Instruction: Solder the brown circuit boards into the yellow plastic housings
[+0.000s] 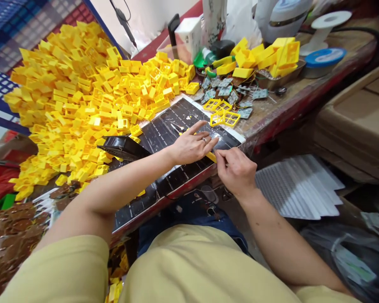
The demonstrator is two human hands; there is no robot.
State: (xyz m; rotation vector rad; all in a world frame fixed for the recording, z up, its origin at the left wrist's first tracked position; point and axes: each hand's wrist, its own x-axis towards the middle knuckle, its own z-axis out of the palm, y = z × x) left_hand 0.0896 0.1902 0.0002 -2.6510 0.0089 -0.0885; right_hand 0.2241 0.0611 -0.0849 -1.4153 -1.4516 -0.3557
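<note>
Above the black mat (167, 147) my left hand (192, 145) lies with its fingers stretched and apart, a ring on one of them. Beneath its fingers a yellow plastic piece (211, 157) shows only in part. My right hand (236, 168) is closed at the mat's front edge, its thumb and finger pinching at the end of that piece. Thin yellow window-like frames (224, 118) lie on the mat's far right corner. A slim pointed tool (177, 127), partly hidden, rests just beyond my left hand.
A large heap of yellow plastic housings (91, 88) spills from a blue crate (3, 92). A black fan-like device (124, 147) stands by my left forearm. Small circuit boards (224, 90), a blue-lidded tub (324, 61) and a white spool (328, 29) are at the back right. Cardboard boxes (356, 113) stand right.
</note>
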